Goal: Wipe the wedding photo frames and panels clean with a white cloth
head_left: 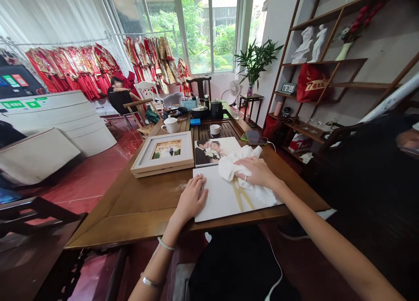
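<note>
A white board [209, 205] lies flat at the near edge of the wooden table. My left hand [193, 197] rests on its left side, fingers stretched out and holding nothing. Over the board's right part, my right hand [258, 171] grips a crumpled white cloth [227, 166]; the cloth hides some of the board. A pale yellow, X-shaped piece [240, 198] shows beside the cloth; whether it is loose or fixed to the board is unclear. Just behind lies a photo panel [204, 154] of two people, partly under the cloth. Left of it sit stacked white picture frames [144, 157].
Farther back on the table [131, 209] are a lidded white teapot [170, 125], a white cup [215, 129], a tea tray [225, 129] and a phone [257, 138] with a cable. A person in dark clothes [360, 183] is at the right. Chairs stand left.
</note>
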The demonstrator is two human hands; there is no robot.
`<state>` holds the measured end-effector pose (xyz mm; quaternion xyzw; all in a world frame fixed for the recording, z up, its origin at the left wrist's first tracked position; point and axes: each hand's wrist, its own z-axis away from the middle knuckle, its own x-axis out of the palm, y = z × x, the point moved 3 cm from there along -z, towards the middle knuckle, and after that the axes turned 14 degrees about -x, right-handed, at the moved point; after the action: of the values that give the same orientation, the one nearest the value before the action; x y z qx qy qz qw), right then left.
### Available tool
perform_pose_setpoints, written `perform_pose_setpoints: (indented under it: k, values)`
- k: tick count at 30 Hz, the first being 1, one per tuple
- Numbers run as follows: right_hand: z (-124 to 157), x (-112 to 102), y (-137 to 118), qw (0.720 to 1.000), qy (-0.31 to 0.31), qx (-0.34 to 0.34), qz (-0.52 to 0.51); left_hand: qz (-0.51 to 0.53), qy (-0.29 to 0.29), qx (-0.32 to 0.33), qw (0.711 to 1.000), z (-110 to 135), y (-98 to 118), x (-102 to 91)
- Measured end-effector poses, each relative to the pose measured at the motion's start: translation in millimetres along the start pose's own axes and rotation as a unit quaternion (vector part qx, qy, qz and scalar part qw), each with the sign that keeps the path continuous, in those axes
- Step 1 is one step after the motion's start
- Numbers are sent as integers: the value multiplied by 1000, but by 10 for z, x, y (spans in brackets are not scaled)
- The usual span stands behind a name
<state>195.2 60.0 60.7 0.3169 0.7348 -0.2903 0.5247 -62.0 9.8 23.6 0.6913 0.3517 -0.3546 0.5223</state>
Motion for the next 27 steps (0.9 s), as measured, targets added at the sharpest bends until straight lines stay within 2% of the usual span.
perform_pose_setpoints:
  k: [4, 8, 12, 15, 19, 23, 27]
  values:
    - [143, -14, -159, 999, 15, -40, -11, -1, -18, -12, 1000, -6, 6, -13]
    - [497, -85, -240, 997, 42, -51, -33, 4, -10, -7, 1000, -7, -7, -15]
    - [873, -205, -351, 994, 40, -87, -55, 12, 6, -1, 1000, -2, -9, -3]
    - [1005, -251, -375, 991, 34, -108, -72, 16, 9, -5, 1000, 3, -9, 5]
    - [868, -198, -205, 995, 51, -59, -58, 28, 11, 9, 999, 6, -16, 2]
    - [487, -89, -16, 998, 52, 6, -21, 32, 6, 19, 999, 3, -24, -5]
    - [71, -30, -43, 998, 14, 46, -39, 25, 3, 18, 1000, 1, -23, -5]
